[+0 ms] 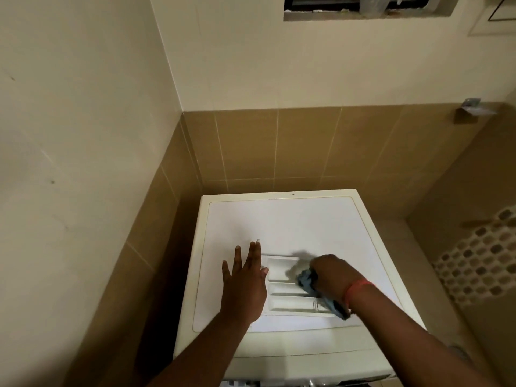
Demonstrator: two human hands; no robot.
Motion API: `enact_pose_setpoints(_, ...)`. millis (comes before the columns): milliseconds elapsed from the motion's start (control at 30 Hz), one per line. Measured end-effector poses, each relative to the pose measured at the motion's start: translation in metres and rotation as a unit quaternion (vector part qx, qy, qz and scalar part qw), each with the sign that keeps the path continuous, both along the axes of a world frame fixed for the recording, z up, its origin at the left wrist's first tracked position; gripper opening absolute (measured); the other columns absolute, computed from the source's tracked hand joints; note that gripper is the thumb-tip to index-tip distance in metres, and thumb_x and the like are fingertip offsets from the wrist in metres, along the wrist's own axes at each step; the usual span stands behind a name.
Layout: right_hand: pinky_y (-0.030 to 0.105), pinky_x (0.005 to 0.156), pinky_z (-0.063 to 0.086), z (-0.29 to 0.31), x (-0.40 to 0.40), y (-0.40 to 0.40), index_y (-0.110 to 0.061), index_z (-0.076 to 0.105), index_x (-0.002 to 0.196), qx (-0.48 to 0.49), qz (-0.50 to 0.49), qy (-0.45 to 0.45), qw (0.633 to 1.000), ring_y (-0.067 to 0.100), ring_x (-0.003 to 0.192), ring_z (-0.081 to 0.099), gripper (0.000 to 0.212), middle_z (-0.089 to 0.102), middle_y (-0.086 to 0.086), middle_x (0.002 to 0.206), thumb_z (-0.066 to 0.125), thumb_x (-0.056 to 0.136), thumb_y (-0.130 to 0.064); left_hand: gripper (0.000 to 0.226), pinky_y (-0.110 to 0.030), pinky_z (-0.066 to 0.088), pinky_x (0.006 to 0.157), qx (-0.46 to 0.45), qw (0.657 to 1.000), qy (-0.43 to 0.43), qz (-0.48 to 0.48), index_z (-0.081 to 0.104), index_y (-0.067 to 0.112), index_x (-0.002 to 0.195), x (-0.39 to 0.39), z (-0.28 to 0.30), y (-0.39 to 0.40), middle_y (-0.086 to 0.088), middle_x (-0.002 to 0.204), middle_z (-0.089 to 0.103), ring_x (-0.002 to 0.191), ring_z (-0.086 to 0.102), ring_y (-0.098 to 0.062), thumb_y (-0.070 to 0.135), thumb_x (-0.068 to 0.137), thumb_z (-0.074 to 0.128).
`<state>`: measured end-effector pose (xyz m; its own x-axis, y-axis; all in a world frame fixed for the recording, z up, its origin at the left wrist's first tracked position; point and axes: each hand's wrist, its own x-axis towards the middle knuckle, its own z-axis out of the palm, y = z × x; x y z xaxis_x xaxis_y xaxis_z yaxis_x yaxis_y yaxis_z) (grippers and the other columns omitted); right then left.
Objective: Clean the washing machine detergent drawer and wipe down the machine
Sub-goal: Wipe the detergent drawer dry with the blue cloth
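Washing machine (293, 219) stands in a tiled corner, white top panel facing up. Detergent drawer (282, 286) lies on that top, toward the front edge, compartments open upward. Left hand (243, 286) rests flat on the top, fingers straight, just beside and touching the drawer's left edge; it holds nothing. Right hand (332, 277) has a closed grip around a bunched blue cloth (305, 280), pressed into the drawer's right side. Red band on right wrist.
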<state>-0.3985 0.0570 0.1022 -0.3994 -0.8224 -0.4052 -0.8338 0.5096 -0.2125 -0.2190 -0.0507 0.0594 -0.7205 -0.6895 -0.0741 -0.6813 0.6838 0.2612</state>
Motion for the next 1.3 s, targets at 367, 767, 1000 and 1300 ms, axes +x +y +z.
enact_pose_setpoints(367,0.021,0.091,0.037,-0.021,0.031,-0.004,-0.013,0.066,0.113,-0.19,-0.126,-0.092,0.969,0.021,0.11,0.058,0.023,0.065,0.005,0.114,0.057,0.094,-0.022,0.062,-0.05,0.012,0.121,-0.005,1.0,0.022,0.017,-0.005,0.023,0.155,-0.003,-0.005,0.001,0.001,0.163,0.005,0.15,-0.002,-0.024,0.037,0.104,0.028)
enact_pose_setpoints(767,0.034,0.096,0.046,-0.041,-0.005,0.005,-0.023,0.059,0.116,0.017,0.053,-0.016,0.998,0.026,0.114,0.059,0.025,0.061,0.004,0.123,0.049,0.094,-0.029,0.062,-0.049,0.014,0.121,-0.017,0.999,0.011,0.024,-0.008,0.025,0.154,-0.002,-0.004,0.001,0.001,0.163,0.007,0.15,-0.001,-0.023,0.04,0.104,0.024)
enact_pose_setpoints(1000,0.028,0.081,0.047,-0.047,0.044,-0.034,-0.021,0.062,0.101,-0.104,0.077,-0.097,0.987,0.021,0.097,0.062,0.028,0.065,0.0,0.104,0.05,0.084,-0.002,0.064,-0.05,0.011,0.121,-0.008,0.999,0.018,0.031,-0.005,0.025,0.155,-0.004,-0.005,0.001,0.001,0.163,0.008,0.15,0.0,-0.024,0.041,0.103,0.028)
enact_pose_setpoints(1300,0.035,0.101,0.044,-0.04,0.014,-0.014,-0.014,0.059,0.121,0.036,0.041,-0.017,0.998,0.027,0.119,0.056,0.028,0.06,0.009,0.127,0.049,0.095,-0.015,0.063,-0.051,0.013,0.121,-0.012,1.0,0.013,0.023,-0.008,0.025,0.154,-0.003,-0.003,0.001,0.002,0.163,0.004,0.15,-0.002,-0.024,0.04,0.103,0.025)
